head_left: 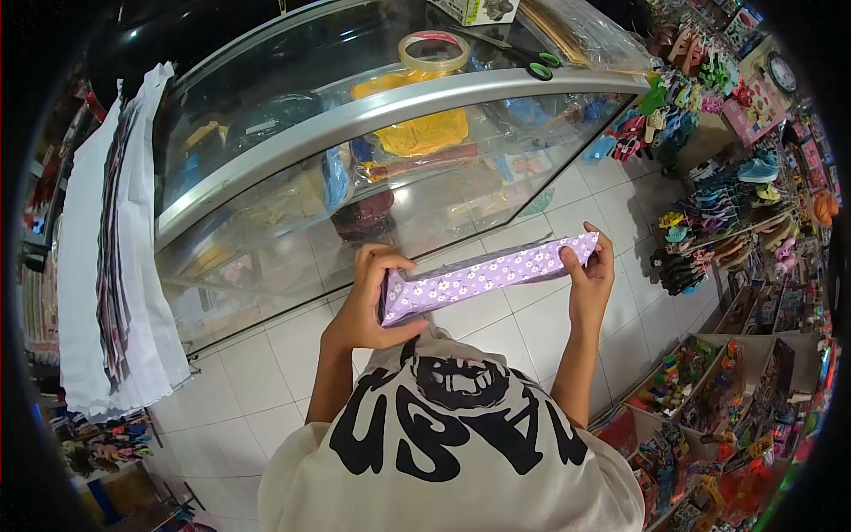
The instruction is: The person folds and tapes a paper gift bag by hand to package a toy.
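Note:
A long, narrow package in purple paper with white flowers (492, 277) is held up in front of my chest, its right end higher than its left. My left hand (365, 301) grips the left end, thumb below and fingers curled over the top. At the right end, my right hand (589, 273) pinches the package, thumb on the near face and fingers behind. Its underside and far face are hidden. Beyond it, on the glass counter's top, lie a roll of clear tape (433, 53) and green-handled scissors (539, 67).
A glass display counter with a metal edge (381, 105) stands just ahead, packaged goods inside. White paper sheets (146, 257) hang at its left end. A box (475, 11) sits on top. Sandals on racks (709, 195) and toy bins (709, 381) line the right side. The floor is tiled (266, 359).

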`<action>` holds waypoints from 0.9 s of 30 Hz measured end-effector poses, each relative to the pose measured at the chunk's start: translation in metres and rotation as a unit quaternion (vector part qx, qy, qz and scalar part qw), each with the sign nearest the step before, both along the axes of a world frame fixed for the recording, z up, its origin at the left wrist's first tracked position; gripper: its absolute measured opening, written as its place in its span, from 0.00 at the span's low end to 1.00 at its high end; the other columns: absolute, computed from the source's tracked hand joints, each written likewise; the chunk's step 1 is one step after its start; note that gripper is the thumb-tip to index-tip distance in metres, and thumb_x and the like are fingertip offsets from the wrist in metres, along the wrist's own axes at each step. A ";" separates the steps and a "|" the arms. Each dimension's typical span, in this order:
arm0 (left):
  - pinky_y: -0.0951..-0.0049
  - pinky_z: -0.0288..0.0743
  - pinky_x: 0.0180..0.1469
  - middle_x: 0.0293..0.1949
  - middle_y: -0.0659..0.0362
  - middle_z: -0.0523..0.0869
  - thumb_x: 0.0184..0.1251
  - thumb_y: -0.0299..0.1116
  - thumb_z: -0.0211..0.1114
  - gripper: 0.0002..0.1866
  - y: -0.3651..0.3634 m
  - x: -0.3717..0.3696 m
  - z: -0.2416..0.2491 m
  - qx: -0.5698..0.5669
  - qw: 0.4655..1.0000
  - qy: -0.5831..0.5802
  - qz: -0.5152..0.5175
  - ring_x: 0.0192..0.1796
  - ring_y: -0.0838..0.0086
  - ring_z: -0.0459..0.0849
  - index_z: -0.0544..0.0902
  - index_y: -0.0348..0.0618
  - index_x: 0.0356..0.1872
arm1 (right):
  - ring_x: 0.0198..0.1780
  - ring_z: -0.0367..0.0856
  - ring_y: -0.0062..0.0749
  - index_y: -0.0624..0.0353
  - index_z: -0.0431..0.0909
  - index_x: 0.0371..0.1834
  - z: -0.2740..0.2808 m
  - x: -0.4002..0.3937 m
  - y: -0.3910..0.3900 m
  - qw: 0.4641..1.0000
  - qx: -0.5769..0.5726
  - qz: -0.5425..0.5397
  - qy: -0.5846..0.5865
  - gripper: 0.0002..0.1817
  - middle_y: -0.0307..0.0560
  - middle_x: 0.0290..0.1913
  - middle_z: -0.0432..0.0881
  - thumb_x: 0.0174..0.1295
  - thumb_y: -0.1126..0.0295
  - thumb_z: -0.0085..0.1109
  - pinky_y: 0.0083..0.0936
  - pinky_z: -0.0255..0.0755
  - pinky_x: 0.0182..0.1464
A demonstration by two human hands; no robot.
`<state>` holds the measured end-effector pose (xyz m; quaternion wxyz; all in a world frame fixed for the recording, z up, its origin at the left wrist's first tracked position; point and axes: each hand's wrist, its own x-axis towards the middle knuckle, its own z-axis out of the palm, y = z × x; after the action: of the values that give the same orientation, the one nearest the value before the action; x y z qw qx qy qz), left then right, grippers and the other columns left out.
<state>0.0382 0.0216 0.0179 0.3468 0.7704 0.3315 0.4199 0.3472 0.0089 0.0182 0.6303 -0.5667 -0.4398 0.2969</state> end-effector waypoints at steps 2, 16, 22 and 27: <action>0.68 0.57 0.53 0.43 0.53 0.64 0.35 0.31 0.74 0.33 -0.001 -0.001 -0.008 0.025 0.999 -0.030 0.033 0.49 0.62 0.64 0.68 0.44 0.48 | 0.41 0.72 0.20 0.60 0.70 0.51 0.000 0.003 -0.006 0.999 -0.002 0.004 0.053 0.22 0.39 0.42 0.73 0.53 0.78 0.67 0.20 0.70 0.47; 0.72 0.57 0.52 0.42 0.54 0.61 0.33 0.24 0.61 0.28 -0.007 0.000 -0.012 0.057 0.987 -0.126 0.088 0.45 0.67 0.63 0.68 0.42 0.45 | 0.40 0.77 0.24 0.59 0.71 0.36 -0.013 0.035 -0.025 0.927 -0.077 0.172 0.325 0.03 0.41 0.37 0.76 0.62 0.77 0.55 0.25 0.72 0.48; 0.73 0.58 0.53 0.42 0.54 0.61 0.30 0.22 0.59 0.28 -0.017 -0.004 -0.008 0.094 0.978 -0.133 0.127 0.44 0.68 0.63 0.67 0.43 0.42 | 0.34 0.79 0.22 0.63 0.72 0.43 -0.008 0.039 -0.028 0.885 -0.187 0.269 0.329 0.07 0.42 0.35 0.78 0.63 0.74 0.51 0.21 0.76 0.41; 0.64 0.59 0.59 0.42 0.53 0.63 0.29 0.21 0.60 0.27 -0.028 0.000 -0.002 0.111 0.985 -0.088 0.097 0.45 0.65 0.65 0.68 0.45 0.40 | 0.37 0.79 0.17 0.57 0.68 0.45 -0.015 0.032 -0.029 0.881 -0.199 0.323 0.282 0.15 0.40 0.36 0.78 0.58 0.86 0.49 0.14 0.78 0.36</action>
<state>0.0387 -0.0069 0.0155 0.2447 0.7286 0.3240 0.5516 0.3797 -0.0200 0.0030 0.4702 -0.3990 -0.3339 0.7129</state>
